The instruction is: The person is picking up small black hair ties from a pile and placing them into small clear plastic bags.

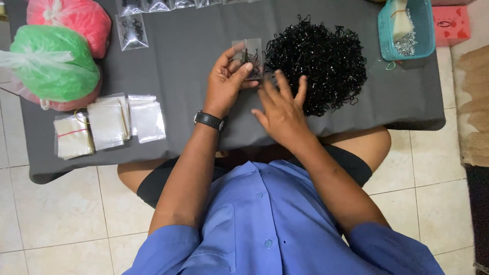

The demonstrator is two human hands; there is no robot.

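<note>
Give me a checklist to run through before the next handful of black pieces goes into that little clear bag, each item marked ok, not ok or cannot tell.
1. Small clear bag held in the left hand: ok.
2. Bag mouth open: cannot tell.
3. Right hand free, fingers spread beside the pile of black pieces: ok.
4. Black pieces already in the bag: ok, count cannot tell.
5. Stacks of empty bags at the left of the grey table: ok.
6. Filled bags lie apart from the pile: ok.
</note>
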